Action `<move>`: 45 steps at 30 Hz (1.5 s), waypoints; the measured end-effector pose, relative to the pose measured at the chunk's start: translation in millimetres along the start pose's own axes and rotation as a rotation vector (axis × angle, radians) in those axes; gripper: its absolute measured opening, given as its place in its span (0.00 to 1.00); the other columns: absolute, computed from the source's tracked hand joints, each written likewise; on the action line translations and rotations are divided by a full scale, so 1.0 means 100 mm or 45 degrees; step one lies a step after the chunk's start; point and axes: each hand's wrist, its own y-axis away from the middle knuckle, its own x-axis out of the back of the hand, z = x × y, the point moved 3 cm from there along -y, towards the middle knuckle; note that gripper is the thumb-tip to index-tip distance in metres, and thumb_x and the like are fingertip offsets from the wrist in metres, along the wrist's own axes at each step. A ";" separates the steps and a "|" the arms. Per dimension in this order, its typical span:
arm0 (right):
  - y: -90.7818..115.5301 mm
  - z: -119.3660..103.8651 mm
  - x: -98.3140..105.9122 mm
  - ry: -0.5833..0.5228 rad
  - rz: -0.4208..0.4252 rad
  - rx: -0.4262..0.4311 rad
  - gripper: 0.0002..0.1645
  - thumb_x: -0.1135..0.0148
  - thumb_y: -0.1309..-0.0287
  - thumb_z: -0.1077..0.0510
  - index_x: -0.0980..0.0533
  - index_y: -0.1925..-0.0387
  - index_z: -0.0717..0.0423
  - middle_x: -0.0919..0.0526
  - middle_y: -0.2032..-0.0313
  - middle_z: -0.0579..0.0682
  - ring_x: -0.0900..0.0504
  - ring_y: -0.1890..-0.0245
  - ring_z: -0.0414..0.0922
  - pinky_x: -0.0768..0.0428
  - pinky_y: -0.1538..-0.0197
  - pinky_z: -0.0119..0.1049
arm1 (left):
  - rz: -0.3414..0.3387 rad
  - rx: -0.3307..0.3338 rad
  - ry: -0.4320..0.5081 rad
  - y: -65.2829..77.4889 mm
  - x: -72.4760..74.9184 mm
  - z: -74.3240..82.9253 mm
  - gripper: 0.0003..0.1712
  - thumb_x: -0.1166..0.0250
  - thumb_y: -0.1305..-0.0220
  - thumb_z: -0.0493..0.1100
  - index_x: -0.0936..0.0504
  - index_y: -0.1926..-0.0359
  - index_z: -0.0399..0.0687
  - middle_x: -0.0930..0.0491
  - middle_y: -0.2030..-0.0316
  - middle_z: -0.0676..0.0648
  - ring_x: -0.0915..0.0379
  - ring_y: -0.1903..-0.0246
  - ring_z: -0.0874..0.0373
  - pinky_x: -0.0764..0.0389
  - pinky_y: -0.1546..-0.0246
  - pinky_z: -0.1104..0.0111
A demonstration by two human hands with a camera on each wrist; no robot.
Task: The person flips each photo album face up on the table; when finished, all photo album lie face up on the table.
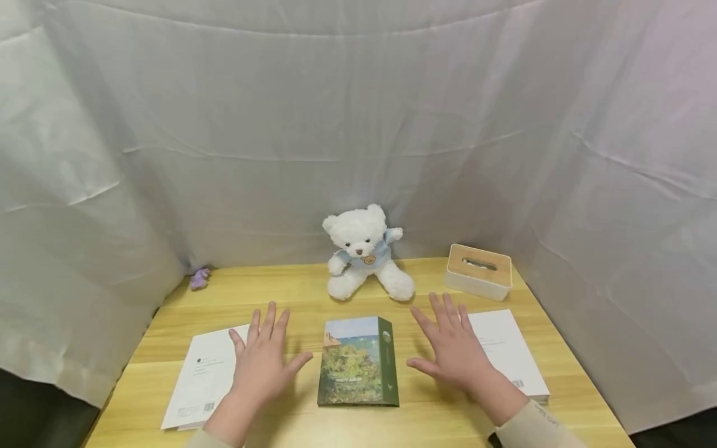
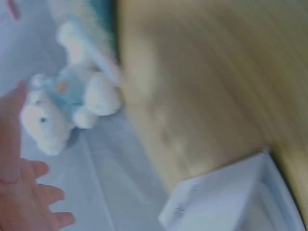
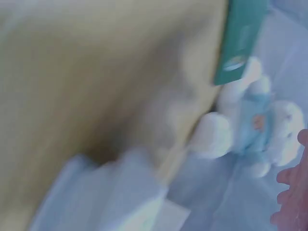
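Observation:
A photo album with a painted landscape cover and a dark green spine lies on the table between my hands. My left hand, fingers spread, hovers at its left and overlaps a white booklet in the head view. On the other side, my right hand is spread the same way, in front of a second white book. Neither hand holds anything. In the left wrist view that booklet shows its cover lifted from the pages. The album's green spine appears in the right wrist view.
A white teddy bear in a blue top sits behind the album. To its right stands a white tissue box with a wooden lid. A small purple item lies at the table's back left corner. Grey curtains surround the wooden table.

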 end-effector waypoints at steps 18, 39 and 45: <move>-0.66 -1.05 0.05 -0.389 -0.047 0.061 0.57 0.29 0.34 0.37 0.44 0.18 0.61 0.41 0.21 0.64 0.40 0.22 0.64 0.36 0.24 0.60 | -0.020 0.349 0.230 0.41 0.50 -0.56 0.58 0.28 0.35 0.68 0.39 0.22 0.33 0.55 0.20 0.24 0.57 0.26 0.18 0.49 0.40 0.17; -1.11 -2.35 -0.56 -0.756 -0.565 0.031 0.60 0.30 0.36 0.32 0.46 0.16 0.55 0.35 0.21 0.52 0.31 0.25 0.50 0.29 0.27 0.46 | -0.438 0.580 0.254 0.48 0.22 -1.21 0.60 0.44 0.29 0.76 0.40 0.23 0.27 0.63 0.26 0.12 0.61 0.33 0.05 0.42 0.43 0.16; -1.18 -2.70 -0.70 -0.827 -0.650 0.061 0.57 0.30 0.35 0.33 0.41 0.18 0.56 0.29 0.25 0.53 0.23 0.32 0.46 0.22 0.34 0.38 | -0.424 0.540 0.215 0.47 0.14 -1.30 0.55 0.46 0.26 0.74 0.35 0.27 0.25 0.51 0.27 0.14 0.59 0.28 0.13 0.45 0.36 0.20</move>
